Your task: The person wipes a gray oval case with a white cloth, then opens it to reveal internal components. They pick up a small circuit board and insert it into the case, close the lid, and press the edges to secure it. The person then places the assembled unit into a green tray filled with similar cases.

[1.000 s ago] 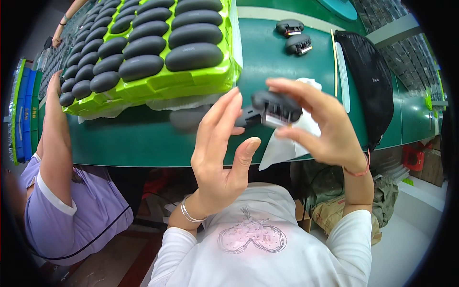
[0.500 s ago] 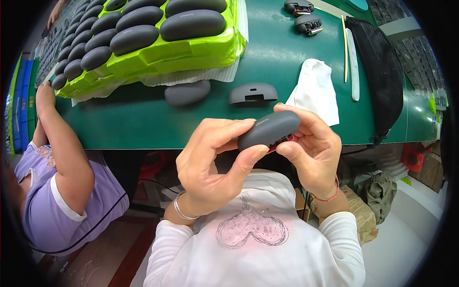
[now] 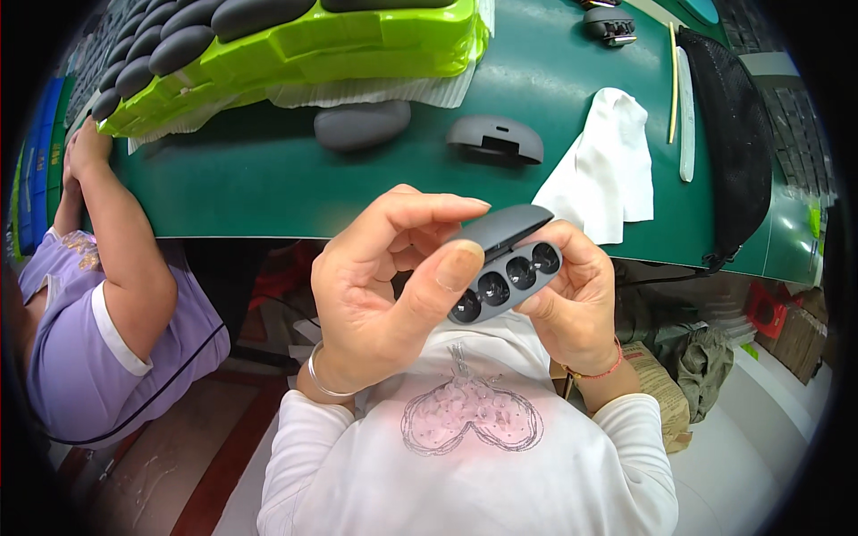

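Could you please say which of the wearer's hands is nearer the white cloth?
Right. In the picture, the right hand sits below the white cloth; the left hand, farther left.

Cannot see all of the left end of the open grey case (image 3: 511,296), partly covered by the left hand (image 3: 380,286); cannot make out the contents of its dark wells (image 3: 493,288), too small and shiny. Can see only part of the lime-green tray (image 3: 357,62) and its dark ovals (image 3: 183,46), cut off at the upper left of the frame, of the co-worker (image 3: 134,322), fading into darkness at left, and of the brown paper bag (image 3: 660,389), hidden partly behind the right forearm (image 3: 621,381)
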A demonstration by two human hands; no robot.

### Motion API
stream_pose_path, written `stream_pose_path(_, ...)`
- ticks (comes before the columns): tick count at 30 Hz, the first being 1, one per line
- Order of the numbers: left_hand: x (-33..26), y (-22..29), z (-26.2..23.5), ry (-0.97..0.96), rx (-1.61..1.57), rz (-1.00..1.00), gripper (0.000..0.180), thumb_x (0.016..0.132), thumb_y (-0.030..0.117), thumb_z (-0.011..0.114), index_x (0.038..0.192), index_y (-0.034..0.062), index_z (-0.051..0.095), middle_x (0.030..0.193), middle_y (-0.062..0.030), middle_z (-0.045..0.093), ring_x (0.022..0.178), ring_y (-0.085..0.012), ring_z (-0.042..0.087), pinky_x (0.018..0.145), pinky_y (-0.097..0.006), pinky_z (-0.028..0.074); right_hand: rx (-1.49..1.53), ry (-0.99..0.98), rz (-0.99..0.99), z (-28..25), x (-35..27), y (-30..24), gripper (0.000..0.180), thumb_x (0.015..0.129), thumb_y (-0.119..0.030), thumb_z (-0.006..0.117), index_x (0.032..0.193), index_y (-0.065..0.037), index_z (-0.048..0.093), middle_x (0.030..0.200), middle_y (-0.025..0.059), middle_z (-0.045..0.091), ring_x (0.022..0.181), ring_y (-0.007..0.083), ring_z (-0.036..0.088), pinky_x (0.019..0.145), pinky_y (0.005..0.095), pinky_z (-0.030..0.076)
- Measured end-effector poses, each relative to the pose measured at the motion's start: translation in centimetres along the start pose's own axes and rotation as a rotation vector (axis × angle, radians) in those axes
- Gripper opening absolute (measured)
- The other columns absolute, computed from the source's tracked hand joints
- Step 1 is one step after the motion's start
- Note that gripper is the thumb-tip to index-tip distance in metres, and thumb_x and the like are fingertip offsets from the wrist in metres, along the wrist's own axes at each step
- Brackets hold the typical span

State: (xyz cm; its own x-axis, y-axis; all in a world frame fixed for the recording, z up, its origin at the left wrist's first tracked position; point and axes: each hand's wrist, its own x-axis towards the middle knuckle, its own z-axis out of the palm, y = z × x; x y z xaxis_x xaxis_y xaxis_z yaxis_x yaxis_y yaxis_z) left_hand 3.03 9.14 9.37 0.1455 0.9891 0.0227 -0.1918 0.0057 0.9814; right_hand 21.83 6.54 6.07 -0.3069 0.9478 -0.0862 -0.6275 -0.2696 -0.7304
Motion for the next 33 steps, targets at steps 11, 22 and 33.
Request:
stream_pose_path(11,-2.1,-0.6,-1.2,0.008,0.0,-0.008,0.026,0.086,0.007,0.07,0.106,-0.0089,0.063,0.091,-0.0131,0.065,0.076,-0.0132,0.06,0.069,-0.025,0.052,-0.123,-0.072,-0.031,0.7,-0.4,1.7,0.032,0.08,0.01,0.07,0.109,0.003,0.055,0.122,0.0197,0.055,0.115,0.0232,0.056,0.1,0.0376,0.047)
stream_pose_path(22,-2.1,-0.1,-1.0,0.019,0.16,-0.108,0.038,0.088,0.025,0.069,0.106,-0.0082,0.062,0.09,-0.0105,0.064,0.076,-0.0105,0.055,0.068,-0.022,0.046,0.037,0.014,0.268,0.5,-0.7,1.3,0.039,0.077,0.009,0.074,0.111,0.003,0.058,0.121,0.0107,0.058,0.112,0.0176,0.057,0.101,0.0343,0.045)
stream_pose_path(33,-2.3,0.2,-1.4,-0.047,0.253,-0.106,0.044,0.092,0.03,0.066,0.109,-0.0109,0.06,0.093,-0.012,0.063,0.076,-0.0099,0.054,0.068,-0.02,0.044,0.07,0.03,0.297,0.6,-0.9,1.5,0.04,0.076,0.011,0.073,0.112,0.004,0.058,0.116,0.0096,0.06,0.111,0.0168,0.058,0.099,0.0327,0.046)
